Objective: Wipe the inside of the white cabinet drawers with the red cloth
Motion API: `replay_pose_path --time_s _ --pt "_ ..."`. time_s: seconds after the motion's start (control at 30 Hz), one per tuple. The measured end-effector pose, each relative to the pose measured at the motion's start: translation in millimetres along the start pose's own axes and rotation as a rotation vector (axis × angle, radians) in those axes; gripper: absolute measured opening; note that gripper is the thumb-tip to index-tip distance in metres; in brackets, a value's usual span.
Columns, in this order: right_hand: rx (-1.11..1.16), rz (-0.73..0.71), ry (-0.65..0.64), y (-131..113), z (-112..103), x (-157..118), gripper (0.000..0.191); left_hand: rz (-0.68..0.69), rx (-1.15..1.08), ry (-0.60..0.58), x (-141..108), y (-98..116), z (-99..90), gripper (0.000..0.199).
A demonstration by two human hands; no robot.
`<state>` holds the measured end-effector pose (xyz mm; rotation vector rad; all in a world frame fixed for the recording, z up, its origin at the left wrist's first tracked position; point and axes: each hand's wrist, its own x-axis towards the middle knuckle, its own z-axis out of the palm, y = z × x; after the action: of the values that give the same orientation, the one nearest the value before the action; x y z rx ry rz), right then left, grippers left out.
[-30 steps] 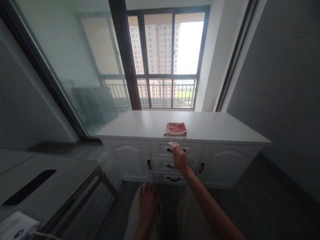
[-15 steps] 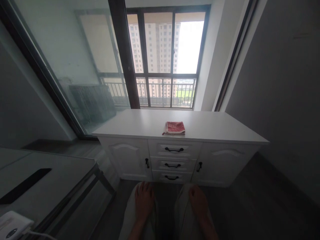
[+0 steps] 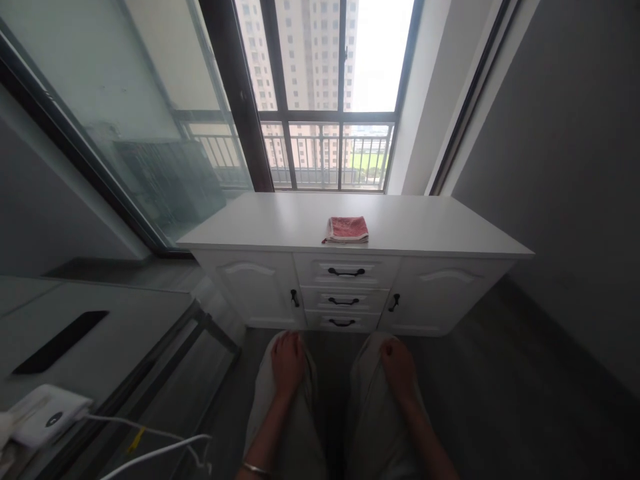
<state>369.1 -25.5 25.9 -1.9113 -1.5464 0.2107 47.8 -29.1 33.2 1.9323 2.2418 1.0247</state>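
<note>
My left hand rests on my left knee, palm down, its fingers stretched forward over the trouser leg with nothing in them. On the other knee lies my right hand; its fingers look curled in, and I see nothing held. Beyond both knees stands a white cabinet. A folded red cloth with a pale edge lies near the front of its top, out of reach of my resting hands. Dark handles mark the middle drawers, such as the top drawer handle, and the side doors.
At the left is a table with a dark flat strip and a white device trailing a white cable. Behind the cabinet are a sliding glass door and windows. A grey wall stands at the right.
My view has tilted downward, so the cabinet and cloth sit higher in the picture and more of my forearms and the cable shows. Both hands stay on the knees.
</note>
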Motion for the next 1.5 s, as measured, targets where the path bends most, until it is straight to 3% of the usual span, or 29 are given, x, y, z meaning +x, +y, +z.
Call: replay_pose_path --time_s 0.43,0.7,1.03,1.27,1.5 --pt "-0.046 0.050 0.026 13 -5 0 0.024 -0.016 -0.002 -0.006 1 -3 -3.1 0.041" --pt "-0.062 0.053 0.020 13 -6 -1 0.024 -0.106 -0.130 0.106 3 -8 -0.7 0.047" --pt "-0.063 0.046 0.030 11 -9 -1 0.026 -0.164 -0.191 0.099 4 -5 -7.3 0.049" --pt "-0.058 0.045 0.030 14 -9 -2 0.029 -0.266 -0.364 0.211 4 -13 -10.2 0.040" --pt "-0.069 0.058 0.044 13 -8 -1 0.029 -0.313 -0.421 0.242 4 -22 -9.2 0.043"
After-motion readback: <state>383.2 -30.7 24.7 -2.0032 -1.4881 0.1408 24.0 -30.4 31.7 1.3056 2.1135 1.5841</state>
